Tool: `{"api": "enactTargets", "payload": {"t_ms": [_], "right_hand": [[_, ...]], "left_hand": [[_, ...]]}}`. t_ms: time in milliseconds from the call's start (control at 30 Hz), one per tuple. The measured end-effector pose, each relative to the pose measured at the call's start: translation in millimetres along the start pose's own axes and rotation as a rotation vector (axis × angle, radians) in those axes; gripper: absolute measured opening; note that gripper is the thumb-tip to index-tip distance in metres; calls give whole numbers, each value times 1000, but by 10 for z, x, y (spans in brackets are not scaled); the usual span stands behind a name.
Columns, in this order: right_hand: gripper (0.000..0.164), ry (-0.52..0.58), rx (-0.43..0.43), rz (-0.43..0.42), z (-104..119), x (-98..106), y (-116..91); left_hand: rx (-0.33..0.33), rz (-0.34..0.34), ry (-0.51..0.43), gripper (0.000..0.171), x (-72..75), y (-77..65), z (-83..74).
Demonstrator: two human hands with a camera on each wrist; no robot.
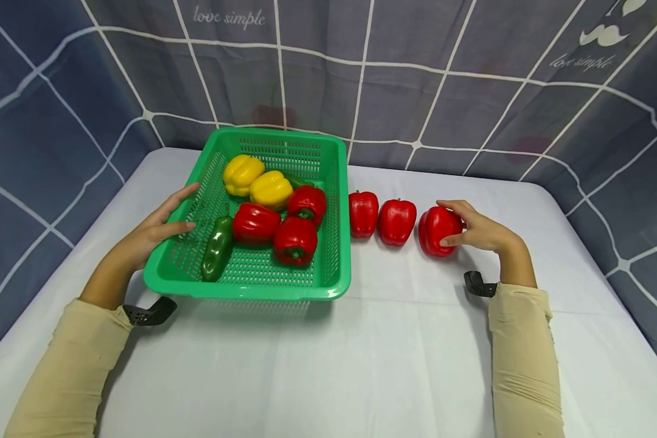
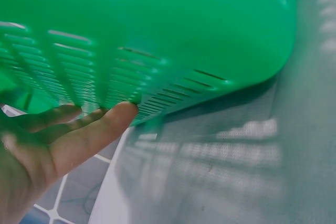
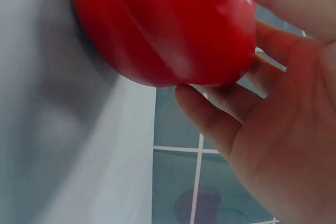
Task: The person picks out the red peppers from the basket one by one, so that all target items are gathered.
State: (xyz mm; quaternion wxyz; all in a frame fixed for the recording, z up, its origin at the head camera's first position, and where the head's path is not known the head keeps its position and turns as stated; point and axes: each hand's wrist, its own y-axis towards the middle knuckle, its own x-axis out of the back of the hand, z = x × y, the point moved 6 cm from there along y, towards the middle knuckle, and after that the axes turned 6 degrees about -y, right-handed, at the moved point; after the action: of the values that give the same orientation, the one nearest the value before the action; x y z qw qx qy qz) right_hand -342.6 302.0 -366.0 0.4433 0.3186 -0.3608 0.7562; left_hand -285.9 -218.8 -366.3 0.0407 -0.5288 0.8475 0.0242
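My left hand point(image 1: 148, 234) reaches over the left rim of a green plastic basket point(image 1: 252, 291), thumb and forefinger spread apart. The left wrist view shows straight fingers point(image 2: 100, 135) against its slatted side wall. At the right, my right hand point(image 1: 482, 230) grips a red bell pepper point(image 1: 438, 230), its thumb on the near side and fingers around the far side. The right wrist view has that red pepper point(image 3: 168, 30) close up between thumb and fingers. Two more red bell peppers point(image 1: 363, 214) point(image 1: 396, 221) stand between it and the basket.
In the basket lie two yellow bell peppers point(image 1: 243, 174) point(image 1: 271, 190), several red ones point(image 1: 256, 223) and a long green pepper point(image 1: 217, 248). Another green piece point(image 1: 297, 180) is partly hidden behind them. A white cloth covers the table point(image 1: 394, 353); a grey checked curtain point(image 1: 394, 103) closes the back.
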Motion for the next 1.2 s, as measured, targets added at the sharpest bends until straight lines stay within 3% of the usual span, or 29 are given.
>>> {"api": "enactTargets", "payload": {"t_ms": [500,767,1000,1200], "right_hand": [[91,-69,-37,-108,112,71,-9],[92,-83,-6,-157,221,57,38],[87,-85,84,-256,529,78,148],[82,-157,260,-291,1131,119,311]], "left_hand": [[26,-16,44,67,-5,-3,-34],[31,-23,30,67,-11,-30,-36],[51,-39,81,67,-6,-38,-27],[78,-47,107,68,-18,-37,-42]]}}
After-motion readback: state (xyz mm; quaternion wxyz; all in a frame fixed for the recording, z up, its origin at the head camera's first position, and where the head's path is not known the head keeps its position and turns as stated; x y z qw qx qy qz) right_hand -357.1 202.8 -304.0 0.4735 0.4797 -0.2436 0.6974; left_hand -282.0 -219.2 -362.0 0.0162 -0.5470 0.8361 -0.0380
